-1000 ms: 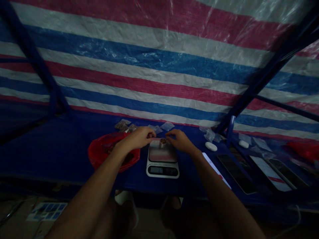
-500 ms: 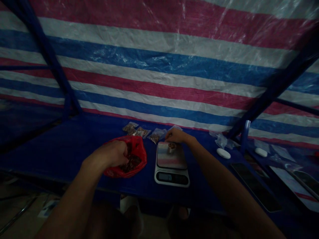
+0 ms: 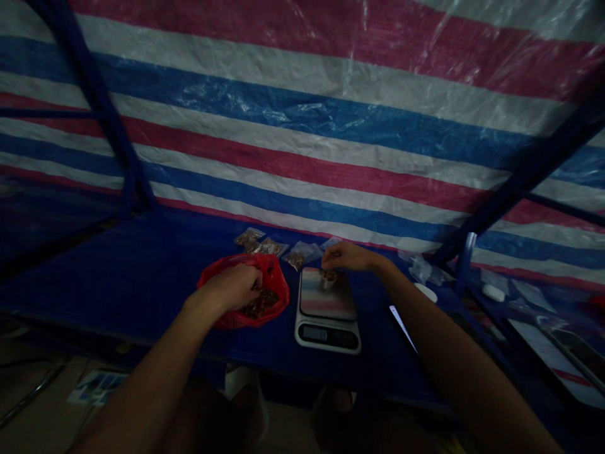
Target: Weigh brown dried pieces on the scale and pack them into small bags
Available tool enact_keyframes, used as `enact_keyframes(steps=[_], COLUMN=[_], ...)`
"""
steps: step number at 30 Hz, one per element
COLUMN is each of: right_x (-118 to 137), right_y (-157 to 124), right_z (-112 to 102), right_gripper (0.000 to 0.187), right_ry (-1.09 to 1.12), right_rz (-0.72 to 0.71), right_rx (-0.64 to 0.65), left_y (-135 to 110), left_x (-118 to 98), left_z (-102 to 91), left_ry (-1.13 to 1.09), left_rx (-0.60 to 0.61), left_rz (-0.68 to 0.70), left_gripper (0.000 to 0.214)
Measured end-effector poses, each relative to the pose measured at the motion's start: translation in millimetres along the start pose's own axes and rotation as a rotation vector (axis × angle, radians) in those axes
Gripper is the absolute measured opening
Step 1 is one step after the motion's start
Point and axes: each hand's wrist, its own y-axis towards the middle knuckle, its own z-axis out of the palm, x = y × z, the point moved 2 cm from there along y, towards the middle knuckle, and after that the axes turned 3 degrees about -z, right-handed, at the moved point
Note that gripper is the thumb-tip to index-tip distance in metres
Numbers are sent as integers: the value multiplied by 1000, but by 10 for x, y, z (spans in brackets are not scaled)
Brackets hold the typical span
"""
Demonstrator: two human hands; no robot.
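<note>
My left hand [image 3: 240, 285] reaches into an open red plastic bag [image 3: 212, 272], its fingers curled among small dark brown pieces [image 3: 261, 304]. What those fingers hold is hidden. To the right of the bag stands a kitchen scale [image 3: 328, 302] with a reflective top and a display at the front. On its top, towards the back, sits a small metal cup [image 3: 327, 282] filled with brown bits. My right hand [image 3: 344, 256] hovers at the cup's rim with fingertips pinched together; anything between them is too small to make out.
Small clear bags with brown contents [image 3: 271, 247] lie behind the red bag and scale. On the right are crumpled clear plastic [image 3: 423, 270], a white oval object [image 3: 426, 292], a lit phone edge [image 3: 401, 325] and a tablet-like panel [image 3: 558, 366]. Blue frame posts [image 3: 111, 120] flank the table.
My right hand has moved from behind the scale to the cup's rim. My left hand has shifted right inside the red bag, which bulges further right. A screen at the right has lit up.
</note>
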Motion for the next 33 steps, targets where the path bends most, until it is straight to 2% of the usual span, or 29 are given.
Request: enact_keyframes(steps=[5,9,12,14,17,20,25,27,30,33], right_x=[24,57,174,284,442,543,602,611,596,533], right_y=[-58,-168,-314,-406,-490,-513,-516,-520,-535,-555], right_z=[46,-52,-109,-95,-12,58,50,64,116,190], right_gripper=[25,25,29,31,28,27,34,34,35,33], right_ry=[46,-55,-56,-61,-114,-170,-139,-119,-105,-61], right_rz=[28,-16,-74,-98,-108,-118,-133,-152,-138,-121], right_rx=[28,-137,-230,-217,-129,-118,-456,-548,-678,-751], left_y=[-1,6,-1,-16,-49,-57,109,233,422,553], left_x=[-9,22,85,128,105,-106,-704,-906,-1097,-1179], left_z=[-16,-74,-137,-186,-277,-356,-345,-298,-208,-111], left_ry=[-25,-25,-25,-47,-103,-136,-197,-197,-142,-105], left_rx=[-13,-46,-61,-75,-124,-183,-254,-275,-275,-251], left_rz=[40,78,106,114,139,202,423,483,484,487], left_gripper=[21,23,27,28,26,26,25,25,25,25])
